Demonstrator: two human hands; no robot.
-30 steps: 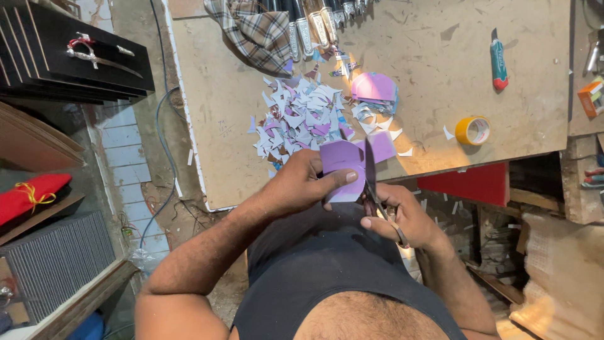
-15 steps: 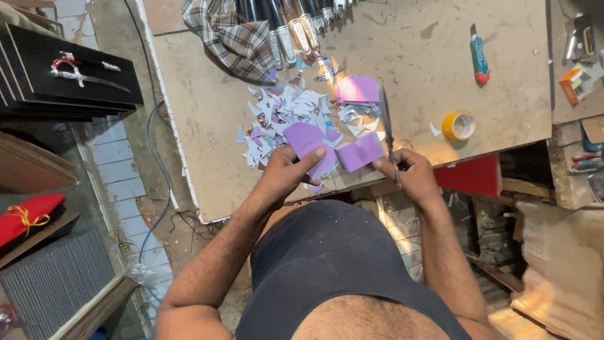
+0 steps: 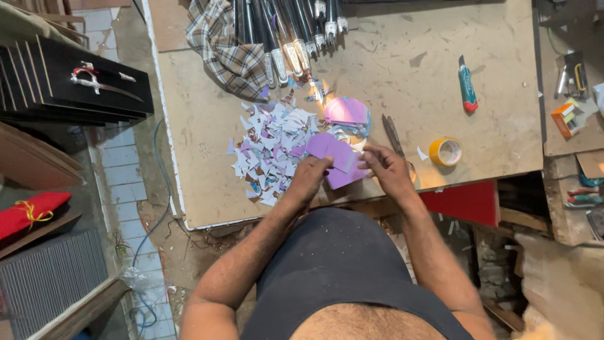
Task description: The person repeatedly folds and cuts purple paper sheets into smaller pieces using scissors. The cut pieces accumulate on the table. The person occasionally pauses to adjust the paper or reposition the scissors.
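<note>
Purple sheet [image 3: 336,160] seemingly lies flat, both-handed.

The right hand [image 3: 389,171] covers the scissors' [image 3: 394,135] handles. The dark tubes [image 3: 283,25] run off the top edge. Both hands are motion-blurred, so each grip on the purple sheets [image 3: 336,158] is unclear.

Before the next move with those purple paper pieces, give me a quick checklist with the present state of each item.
1. Left hand on the purple paper pieces: ok, fingers rest on them at the table edge.
2. Right hand on the same pieces: ok, touching their right side.
3. Scissors out of the hands: ok, lying on the table just beyond the right hand.
4. Scrap pile apart from the pieces: not ok, the scraps reach right up to them.
5. Tape roll and utility knife out of the way: ok, both lie to the right.
6. Cut edges clean: cannot tell, too blurred.
</note>
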